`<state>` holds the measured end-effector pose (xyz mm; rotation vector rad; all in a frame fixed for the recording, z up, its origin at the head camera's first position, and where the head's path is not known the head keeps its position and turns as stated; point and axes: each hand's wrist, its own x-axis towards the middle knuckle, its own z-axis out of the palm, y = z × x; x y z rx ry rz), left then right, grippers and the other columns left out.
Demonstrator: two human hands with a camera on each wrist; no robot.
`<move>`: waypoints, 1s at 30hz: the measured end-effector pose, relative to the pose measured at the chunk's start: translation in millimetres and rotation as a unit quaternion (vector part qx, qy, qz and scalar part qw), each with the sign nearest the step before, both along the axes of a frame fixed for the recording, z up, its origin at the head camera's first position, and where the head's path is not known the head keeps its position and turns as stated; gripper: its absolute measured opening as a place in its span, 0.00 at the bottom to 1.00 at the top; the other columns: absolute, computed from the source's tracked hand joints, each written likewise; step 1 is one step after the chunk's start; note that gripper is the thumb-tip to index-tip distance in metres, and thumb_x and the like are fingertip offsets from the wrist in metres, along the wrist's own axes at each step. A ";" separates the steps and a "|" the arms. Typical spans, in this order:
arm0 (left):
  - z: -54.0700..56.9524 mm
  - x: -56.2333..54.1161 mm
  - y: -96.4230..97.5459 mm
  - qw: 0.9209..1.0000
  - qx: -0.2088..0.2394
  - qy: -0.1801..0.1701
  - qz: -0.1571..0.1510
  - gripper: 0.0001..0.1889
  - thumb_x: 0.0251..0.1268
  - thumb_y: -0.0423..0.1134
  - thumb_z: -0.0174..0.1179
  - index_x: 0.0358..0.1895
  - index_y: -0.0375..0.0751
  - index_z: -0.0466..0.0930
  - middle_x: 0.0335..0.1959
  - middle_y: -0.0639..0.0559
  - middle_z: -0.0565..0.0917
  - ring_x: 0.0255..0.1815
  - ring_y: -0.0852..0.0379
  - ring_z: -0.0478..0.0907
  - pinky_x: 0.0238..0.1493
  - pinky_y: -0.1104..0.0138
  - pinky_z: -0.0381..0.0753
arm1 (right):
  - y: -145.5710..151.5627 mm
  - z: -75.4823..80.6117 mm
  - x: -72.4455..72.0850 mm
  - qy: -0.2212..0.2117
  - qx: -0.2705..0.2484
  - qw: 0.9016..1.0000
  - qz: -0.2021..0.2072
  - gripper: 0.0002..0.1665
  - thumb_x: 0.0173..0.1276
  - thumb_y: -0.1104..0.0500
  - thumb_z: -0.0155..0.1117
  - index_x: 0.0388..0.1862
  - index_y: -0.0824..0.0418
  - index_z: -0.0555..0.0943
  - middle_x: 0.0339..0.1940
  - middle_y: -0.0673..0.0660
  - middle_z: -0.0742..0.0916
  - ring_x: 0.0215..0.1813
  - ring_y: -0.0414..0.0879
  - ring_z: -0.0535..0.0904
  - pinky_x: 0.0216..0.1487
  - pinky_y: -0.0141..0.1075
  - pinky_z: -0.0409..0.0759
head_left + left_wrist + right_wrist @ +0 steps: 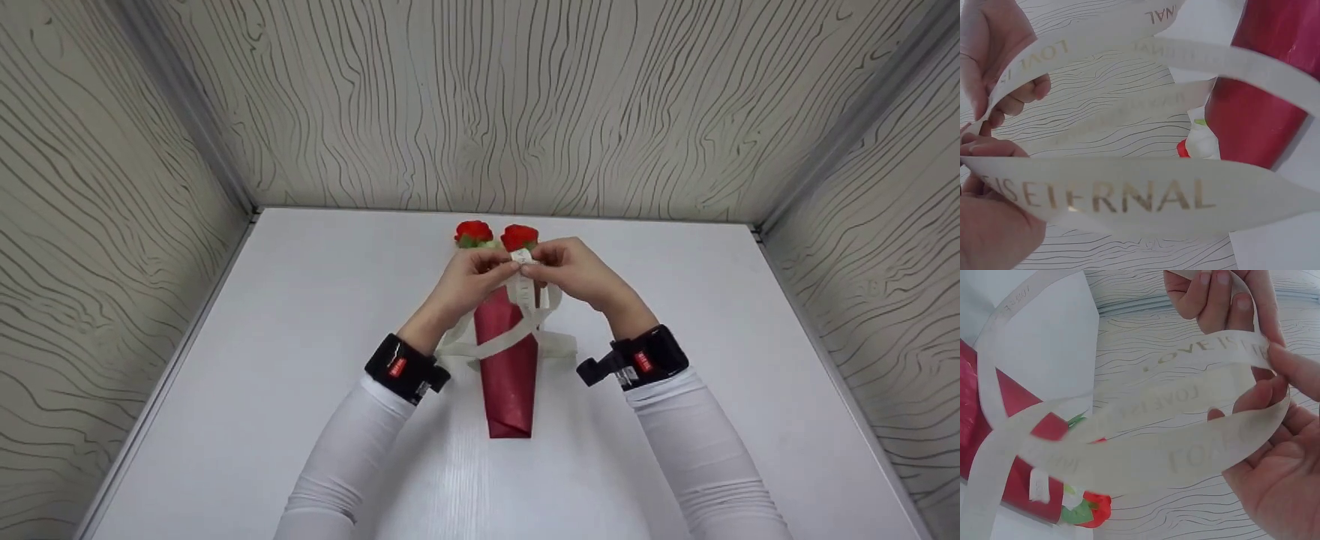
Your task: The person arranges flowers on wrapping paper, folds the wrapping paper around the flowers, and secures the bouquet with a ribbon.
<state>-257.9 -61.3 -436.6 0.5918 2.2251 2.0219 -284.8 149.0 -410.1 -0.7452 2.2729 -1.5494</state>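
Observation:
A cream ribbon [496, 345] with gold lettering is looped above a dark red bouquet wrap [510, 394]. My left hand [466, 281] pinches the ribbon near the top of the wrap. Close beside it, my right hand [577, 274] also pinches ribbon, the fingertips of both hands nearly meeting. Broad loops of the ribbon [1129, 194] hang between the hands and the wrap, and "ETERNAL" reads on one band. Two red roses, one on the left [473, 231] and one on the right [519, 236], show beyond my hands. Their stems are hidden.
The bouquet lies on a white table [315, 300] with its narrow end toward me. Walls with a wavy line pattern [465, 105] enclose the table at the back and both sides. A ribbon end [559, 345] spreads to the right of the wrap.

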 end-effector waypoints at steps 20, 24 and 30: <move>-13.4 1.6 -16.3 0.996 -0.058 0.000 0.071 0.08 0.67 0.40 0.64 0.40 0.39 0.84 0.28 0.51 0.79 0.30 0.58 0.71 0.30 0.69 0.72 | 11.1 -1.3 1.9 0.045 0.024 0.998 -0.035 0.12 0.73 0.58 0.61 0.42 0.69 0.81 0.36 0.57 0.81 0.40 0.48 0.73 0.43 0.40 0.75; -15.9 2.5 -15.6 0.994 -0.071 0.009 0.080 0.08 0.67 0.42 0.64 0.40 0.40 0.84 0.28 0.50 0.78 0.30 0.58 0.70 0.29 0.69 0.72 | 9.6 -5.1 2.8 0.002 -0.014 1.000 -0.024 0.12 0.74 0.60 0.58 0.43 0.71 0.77 0.34 0.57 0.81 0.39 0.47 0.75 0.43 0.38 0.78; -22.5 5.6 -12.1 0.986 -0.103 0.052 0.117 0.11 0.69 0.42 0.62 0.45 0.39 0.83 0.34 0.51 0.80 0.35 0.57 0.74 0.35 0.67 0.75 | 7.6 -9.1 4.0 -0.071 -0.091 0.993 -0.003 0.08 0.75 0.63 0.55 0.44 0.69 0.74 0.38 0.59 0.85 0.41 0.47 0.82 0.47 0.41 0.82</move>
